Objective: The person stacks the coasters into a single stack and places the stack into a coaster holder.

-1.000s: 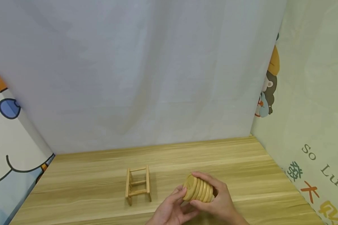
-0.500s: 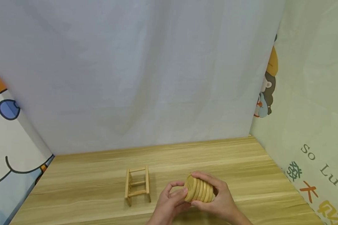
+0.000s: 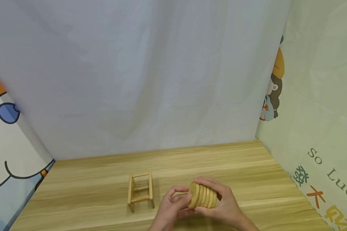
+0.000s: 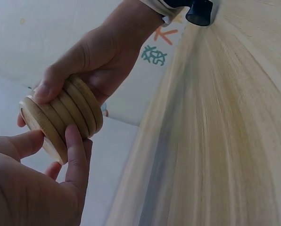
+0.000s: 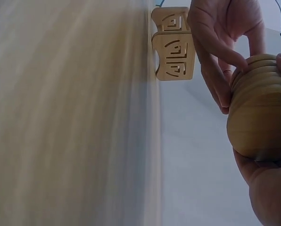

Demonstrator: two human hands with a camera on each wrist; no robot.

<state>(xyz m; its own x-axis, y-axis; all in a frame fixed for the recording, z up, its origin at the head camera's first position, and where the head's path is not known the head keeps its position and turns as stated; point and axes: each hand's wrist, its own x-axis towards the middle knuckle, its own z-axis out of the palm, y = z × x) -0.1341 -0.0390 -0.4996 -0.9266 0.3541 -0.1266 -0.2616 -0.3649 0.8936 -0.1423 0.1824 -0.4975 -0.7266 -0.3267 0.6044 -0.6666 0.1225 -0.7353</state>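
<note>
A stack of several round wooden coasters [image 3: 203,195] is held in the air above the table, tilted on its side. My right hand [image 3: 225,205] grips the stack around its edges, thumb below and fingers over the top. At the stack's left end, my left hand [image 3: 170,207] pinches the end coaster [image 4: 48,125], thumb on its flat face and a finger against its rim. In the right wrist view the stack [image 5: 260,122] turns its plain round underside to the camera. Left of the hands stands a small wooden coaster rack [image 3: 141,187] with slotted side panels.
The wood-grain table [image 3: 89,186] reaches back to a grey-white cloth wall [image 3: 150,80]. A printed cloth [image 3: 312,112] with lettering borders the right side, and a cartoon-printed cloth [image 3: 11,141] the left.
My left hand has turned, its fingers moving up from under the stack to the end coaster's far side. The right hand still holds the stack, which has shifted slightly left.
</note>
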